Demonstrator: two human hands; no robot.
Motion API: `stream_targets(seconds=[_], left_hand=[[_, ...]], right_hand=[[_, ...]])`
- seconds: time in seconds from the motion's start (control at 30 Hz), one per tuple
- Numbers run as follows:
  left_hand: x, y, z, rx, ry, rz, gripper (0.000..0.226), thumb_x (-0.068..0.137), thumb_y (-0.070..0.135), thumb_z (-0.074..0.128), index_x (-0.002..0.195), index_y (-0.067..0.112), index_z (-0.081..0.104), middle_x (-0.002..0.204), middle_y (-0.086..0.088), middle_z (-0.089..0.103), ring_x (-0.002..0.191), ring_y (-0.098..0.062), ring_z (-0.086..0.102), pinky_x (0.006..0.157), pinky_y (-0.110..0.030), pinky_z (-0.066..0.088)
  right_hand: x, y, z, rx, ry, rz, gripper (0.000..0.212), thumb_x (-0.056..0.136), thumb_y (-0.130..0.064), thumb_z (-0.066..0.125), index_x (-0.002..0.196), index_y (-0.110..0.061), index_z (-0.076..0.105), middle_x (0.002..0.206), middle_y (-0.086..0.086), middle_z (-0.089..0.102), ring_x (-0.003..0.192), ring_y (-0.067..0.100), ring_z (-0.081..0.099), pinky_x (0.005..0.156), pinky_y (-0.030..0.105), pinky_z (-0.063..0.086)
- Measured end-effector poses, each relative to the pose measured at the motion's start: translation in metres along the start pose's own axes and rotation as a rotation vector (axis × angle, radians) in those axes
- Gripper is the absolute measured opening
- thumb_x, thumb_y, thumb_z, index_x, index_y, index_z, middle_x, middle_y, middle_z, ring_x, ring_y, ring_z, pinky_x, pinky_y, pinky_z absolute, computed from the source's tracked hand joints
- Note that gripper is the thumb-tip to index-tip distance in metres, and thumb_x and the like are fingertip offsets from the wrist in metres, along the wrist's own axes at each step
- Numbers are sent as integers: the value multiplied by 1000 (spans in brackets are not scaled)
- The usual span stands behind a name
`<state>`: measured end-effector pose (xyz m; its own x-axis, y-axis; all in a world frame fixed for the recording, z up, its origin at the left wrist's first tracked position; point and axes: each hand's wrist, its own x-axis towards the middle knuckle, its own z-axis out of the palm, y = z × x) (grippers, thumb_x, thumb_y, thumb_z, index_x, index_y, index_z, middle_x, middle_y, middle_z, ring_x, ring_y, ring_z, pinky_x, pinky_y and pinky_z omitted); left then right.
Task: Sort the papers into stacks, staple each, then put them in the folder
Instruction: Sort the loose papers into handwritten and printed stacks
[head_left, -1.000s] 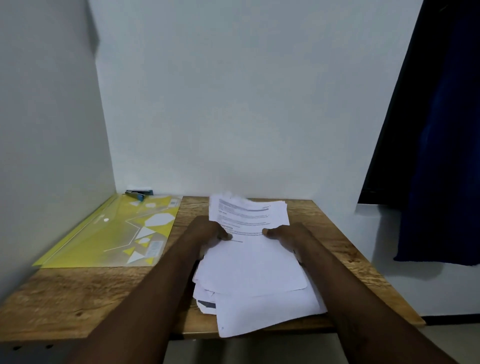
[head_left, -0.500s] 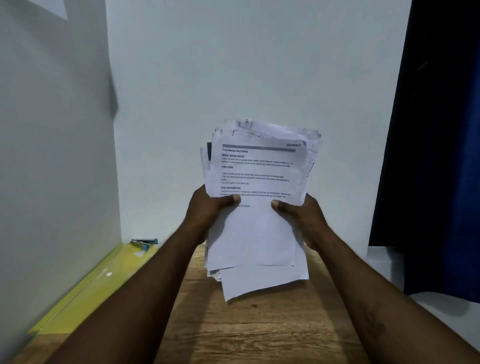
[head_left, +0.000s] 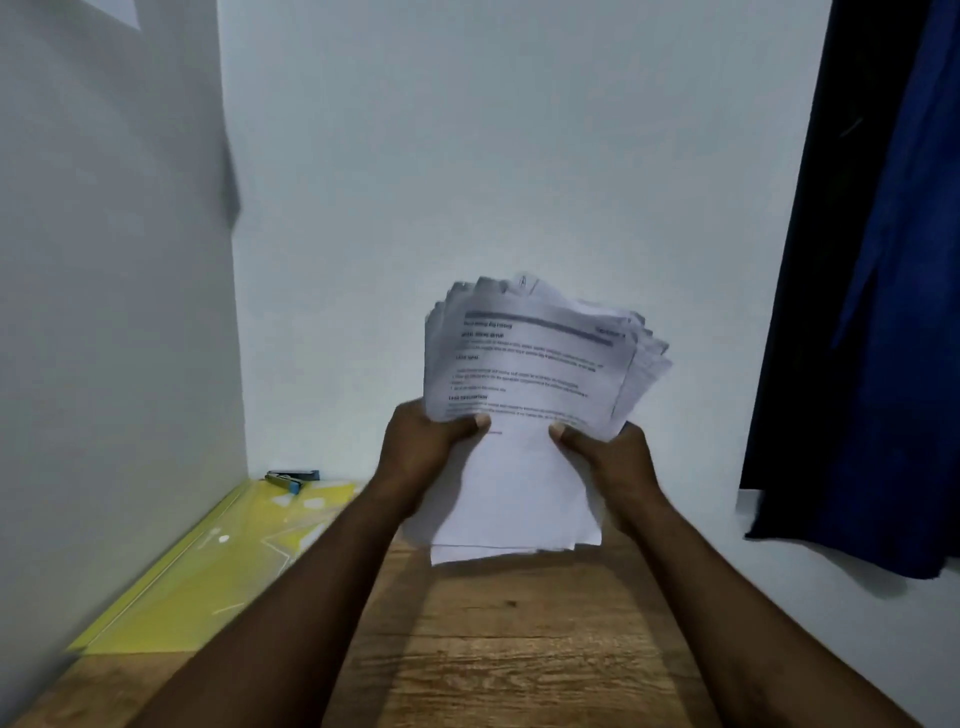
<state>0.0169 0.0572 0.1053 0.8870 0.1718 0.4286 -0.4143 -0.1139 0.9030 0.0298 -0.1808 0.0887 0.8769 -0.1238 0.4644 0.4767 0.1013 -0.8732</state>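
Observation:
A loose bundle of white printed papers (head_left: 524, 467) stands upright above the wooden table (head_left: 519, 639), its top fanned out and leaning right. My left hand (head_left: 421, 447) grips the bundle's left edge with the thumb on the front sheet. On the right edge my right hand (head_left: 608, 457) holds it the same way. The yellow transparent folder (head_left: 218, 561) lies flat on the table at the left, against the wall. A blue stapler (head_left: 291, 478) sits at the folder's far end, close to the back wall.
White walls close off the table on the left and at the back. A dark blue curtain (head_left: 883, 312) hangs at the right, beyond the table's right edge.
Both hands lifted the whole pile of papers off the table and stood it upright. Since half a second ago the bundle has come lower and its top has tilted to the right.

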Motion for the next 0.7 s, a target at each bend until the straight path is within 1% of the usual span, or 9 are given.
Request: stream_targets(seconds=[0.1, 0.23, 0.33, 0.43, 0.47, 0.53, 0.6, 0.67, 0.7], left_hand=[[6, 18, -4, -25, -51, 37, 37, 74, 30, 95, 108, 25, 80, 101, 10, 82, 94, -15, 78, 87, -40, 62], [-13, -14, -8, -129, -52, -36, 51, 68, 41, 94, 113, 23, 80, 107, 3, 82, 99, -22, 79, 96, -50, 61], [-32, -38, -4, -211, -85, -129, 59, 65, 45, 95, 114, 16, 80, 107, -6, 82, 100, -29, 79, 101, -56, 58], [-31, -35, -2, -241, -91, -133, 54, 70, 45, 94, 112, 14, 81, 106, -8, 82, 99, -31, 79, 98, -54, 60], [-26, -29, -3, -250, -95, -121, 51, 71, 44, 92, 111, 14, 81, 105, -9, 82, 99, -31, 79, 98, -52, 60], [-18, -16, -5, -261, -122, -81, 48, 73, 41, 90, 111, 13, 81, 107, -9, 82, 100, -30, 79, 98, -49, 60], [-15, -12, -3, -232, -189, -80, 51, 72, 38, 91, 115, 13, 79, 109, -8, 81, 103, -29, 78, 98, -47, 60], [-17, -22, 0, -206, -237, -132, 54, 72, 36, 91, 118, 11, 78, 113, -9, 81, 106, -30, 77, 101, -47, 59], [-20, -32, 0, -222, -238, -165, 54, 72, 35, 90, 119, 10, 78, 114, -11, 80, 106, -31, 77, 101, -47, 59]], right_hand=[[7, -15, 1, 16, -41, -50, 42, 83, -15, 88, 122, -12, 75, 115, 3, 80, 106, 24, 77, 91, 40, 61], [-14, 9, -4, 85, -60, 88, 41, 85, -26, 85, 120, -9, 75, 116, 11, 79, 105, 31, 77, 94, 48, 62], [-31, 32, -3, 103, -91, 164, 50, 79, -31, 89, 121, -10, 74, 117, 13, 78, 107, 35, 76, 100, 57, 58], [-29, 28, 0, 69, -124, 144, 61, 70, -45, 97, 119, -13, 77, 118, 12, 78, 108, 36, 76, 100, 60, 56], [-23, 23, 0, 66, -145, 125, 60, 71, -45, 96, 118, -13, 78, 118, 13, 78, 109, 37, 75, 100, 60, 56], [-13, 8, -4, 55, -147, 86, 52, 74, -38, 94, 117, -11, 78, 117, 13, 78, 109, 36, 75, 98, 56, 58], [-6, 0, -6, -10, -158, 52, 57, 71, -40, 97, 117, -13, 78, 114, 9, 80, 106, 32, 77, 97, 54, 60], [-6, 10, -8, -29, -211, 109, 64, 68, -40, 97, 121, -13, 76, 117, 9, 79, 108, 33, 76, 100, 57, 58], [-10, 19, -8, 6, -240, 153, 62, 71, -33, 96, 125, -11, 74, 120, 12, 78, 111, 34, 75, 103, 59, 55]])
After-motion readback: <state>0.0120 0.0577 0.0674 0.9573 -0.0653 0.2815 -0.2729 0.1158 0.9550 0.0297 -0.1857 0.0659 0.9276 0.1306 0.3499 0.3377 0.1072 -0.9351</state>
